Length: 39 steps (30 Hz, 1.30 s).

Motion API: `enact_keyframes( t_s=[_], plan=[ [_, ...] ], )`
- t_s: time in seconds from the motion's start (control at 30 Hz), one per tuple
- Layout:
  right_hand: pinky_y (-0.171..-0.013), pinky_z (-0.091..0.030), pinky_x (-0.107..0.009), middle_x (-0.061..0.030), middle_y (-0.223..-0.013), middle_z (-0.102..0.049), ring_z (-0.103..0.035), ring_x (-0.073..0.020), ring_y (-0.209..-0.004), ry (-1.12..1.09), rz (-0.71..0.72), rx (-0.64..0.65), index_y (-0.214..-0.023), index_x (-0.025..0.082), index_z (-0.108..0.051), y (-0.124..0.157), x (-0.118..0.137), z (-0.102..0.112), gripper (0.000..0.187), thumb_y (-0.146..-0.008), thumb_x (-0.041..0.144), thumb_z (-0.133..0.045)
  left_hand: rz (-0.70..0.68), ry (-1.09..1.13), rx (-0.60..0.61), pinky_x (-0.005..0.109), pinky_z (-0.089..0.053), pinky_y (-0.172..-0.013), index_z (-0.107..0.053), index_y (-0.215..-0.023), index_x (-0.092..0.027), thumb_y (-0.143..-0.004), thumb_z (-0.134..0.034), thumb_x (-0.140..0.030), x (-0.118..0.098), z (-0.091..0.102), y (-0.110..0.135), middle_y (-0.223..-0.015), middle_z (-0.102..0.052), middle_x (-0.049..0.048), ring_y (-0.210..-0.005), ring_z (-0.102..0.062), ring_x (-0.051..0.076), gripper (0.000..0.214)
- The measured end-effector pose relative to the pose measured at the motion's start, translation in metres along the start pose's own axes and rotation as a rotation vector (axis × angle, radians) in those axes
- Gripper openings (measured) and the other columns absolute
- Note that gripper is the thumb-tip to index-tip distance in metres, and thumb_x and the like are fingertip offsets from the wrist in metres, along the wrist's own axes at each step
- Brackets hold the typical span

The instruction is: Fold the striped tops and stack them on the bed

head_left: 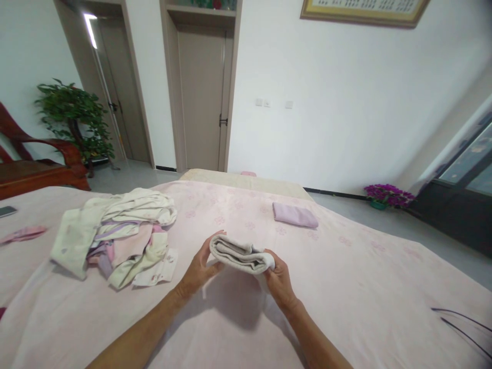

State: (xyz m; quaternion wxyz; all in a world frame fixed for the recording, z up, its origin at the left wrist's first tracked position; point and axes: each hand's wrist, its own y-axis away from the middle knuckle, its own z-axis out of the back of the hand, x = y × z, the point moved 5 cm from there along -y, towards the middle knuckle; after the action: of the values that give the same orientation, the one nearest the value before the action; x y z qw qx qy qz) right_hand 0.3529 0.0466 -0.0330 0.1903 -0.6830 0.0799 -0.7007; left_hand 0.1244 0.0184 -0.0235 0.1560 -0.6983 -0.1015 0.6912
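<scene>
A thick folded piece of pale grey-white cloth (240, 253) is held just above the pink bedsheet, its layered edge facing me; I cannot tell which garment it is. My left hand (202, 269) grips its left end, the thumb beneath and the fingers partly behind. At the other end my right hand (280, 279) clasps it, with some fingers hidden by the cloth. Beyond it to the right lies a neatly folded lilac cloth (295, 214). On the left sits a loose heap of clothes (130, 220) in cream, pink and purple.
The pink flower-patterned sheet (346, 287) covers the broad surface before me. A phone (7, 210) and a small pink cloth (23, 234) lie at the far left. Thin dark cords (461, 315) are at right. A wooden chair (42, 154) stands beyond the left side.
</scene>
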Motion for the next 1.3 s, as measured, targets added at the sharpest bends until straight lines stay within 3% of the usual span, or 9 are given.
enact_keyframes(
  t_s=[0.2, 0.37, 0.43, 0.53, 0.67, 0.8, 0.97, 1.07, 1.3],
  plan=[
    [-0.082, -0.051, -0.035, -0.0075, -0.101, -0.072, -0.063, -0.0247, -0.092, -0.238, -0.183, 0.127, -0.103, 0.02, -0.071, 0.001, 0.011, -0.013, 0.043, -0.076, 0.053, -0.076, 0.07, 0.179, -0.07, 0.037, -0.046, -0.102, -0.062, -0.116, -0.018, -0.075, -0.077, -0.049, -0.014, -0.002, -0.004, -0.122, -0.067, 0.0116, -0.116, -0.06, 0.028, 0.053],
    [-0.078, -0.053, -0.034, -0.0076, -0.101, -0.073, -0.067, -0.0233, -0.088, -0.44, -0.393, 0.395, -0.117, 0.017, -0.064, 0.011, 0.028, -0.03, 0.053, -0.073, 0.042, -0.08, 0.113, 0.166, -0.205, 0.034, -0.048, -0.095, -0.061, -0.121, -0.017, -0.085, -0.066, -0.049, -0.011, -0.006, -0.003, -0.12, -0.069, 0.0096, -0.113, -0.061, 0.026, 0.049],
    [-0.076, -0.053, -0.033, -0.0082, -0.099, -0.073, -0.068, -0.0228, -0.085, -0.499, -0.442, 0.414, -0.115, 0.015, -0.064, 0.014, 0.03, -0.035, 0.052, -0.073, 0.04, -0.079, 0.194, 0.214, -0.211, 0.033, -0.05, -0.09, -0.059, -0.124, -0.017, -0.087, -0.062, -0.05, -0.007, -0.009, -0.003, -0.119, -0.069, 0.0097, -0.109, -0.063, 0.025, 0.05],
    [-0.071, -0.055, -0.033, -0.0077, -0.095, -0.074, -0.07, -0.0222, -0.077, -0.589, -0.506, 0.281, -0.111, 0.016, -0.063, 0.013, 0.025, -0.037, 0.048, -0.072, 0.037, -0.079, 0.263, 0.326, -0.147, 0.034, -0.051, -0.088, -0.057, -0.129, -0.018, -0.091, -0.055, -0.056, -0.006, -0.011, -0.004, -0.121, -0.068, 0.01, -0.109, -0.063, 0.025, 0.054],
    [-0.076, -0.058, -0.041, -0.0073, -0.092, -0.075, -0.071, -0.0248, -0.08, -0.668, -0.539, 0.042, -0.109, 0.018, -0.062, 0.001, 0.01, -0.029, 0.041, -0.075, 0.035, -0.075, 0.322, 0.416, 0.049, 0.034, -0.051, -0.092, -0.056, -0.134, -0.024, -0.093, -0.05, -0.057, -0.002, -0.017, -0.001, -0.125, -0.066, 0.009, -0.113, -0.062, 0.023, 0.053],
    [-0.08, -0.058, -0.046, -0.0088, -0.09, -0.075, -0.072, -0.0274, -0.088, -0.666, -0.557, -0.016, -0.108, 0.018, -0.062, -0.011, -0.011, -0.02, 0.033, -0.08, 0.037, -0.066, 0.609, 0.519, 0.177, 0.037, -0.058, -0.08, -0.057, -0.133, -0.023, -0.089, -0.058, -0.054, 0.018, -0.029, 0.012, -0.122, -0.067, 0.0122, -0.104, -0.066, 0.025, 0.054],
    [-0.081, -0.058, -0.046, -0.0094, -0.084, -0.075, -0.073, -0.027, -0.088, -0.724, -0.746, -0.167, -0.106, 0.016, -0.061, -0.009, -0.041, -0.015, 0.028, -0.082, 0.03, -0.058, 0.733, 0.591, 0.09, 0.026, -0.061, -0.059, -0.06, -0.125, -0.018, -0.083, -0.073, -0.037, 0.031, -0.033, 0.016, -0.106, -0.07, 0.011, -0.082, -0.07, 0.018, 0.049],
    [-0.083, -0.058, -0.043, -0.0083, -0.084, -0.076, -0.073, -0.0255, -0.088, -0.783, -0.78, -0.254, -0.105, 0.015, -0.062, -0.007, -0.045, -0.015, 0.025, -0.084, 0.025, -0.056, 0.77, 0.598, 0.027, 0.021, -0.06, -0.054, -0.065, -0.114, -0.013, -0.08, -0.076, -0.03, 0.035, -0.031, 0.015, -0.097, -0.071, 0.0096, -0.072, -0.07, 0.015, 0.039],
    [-0.089, -0.057, -0.041, -0.0098, -0.092, -0.076, -0.072, -0.025, -0.094, -0.862, -0.764, -0.213, -0.113, 0.011, -0.06, -0.007, -0.036, -0.017, 0.037, -0.077, 0.013, -0.063, 0.769, 0.602, -0.006, 0.02, -0.06, -0.054, -0.062, -0.12, -0.014, -0.082, -0.073, -0.029, 0.04, -0.028, 0.014, -0.1, -0.072, 0.01, -0.071, -0.07, 0.014, 0.042]
  ],
)
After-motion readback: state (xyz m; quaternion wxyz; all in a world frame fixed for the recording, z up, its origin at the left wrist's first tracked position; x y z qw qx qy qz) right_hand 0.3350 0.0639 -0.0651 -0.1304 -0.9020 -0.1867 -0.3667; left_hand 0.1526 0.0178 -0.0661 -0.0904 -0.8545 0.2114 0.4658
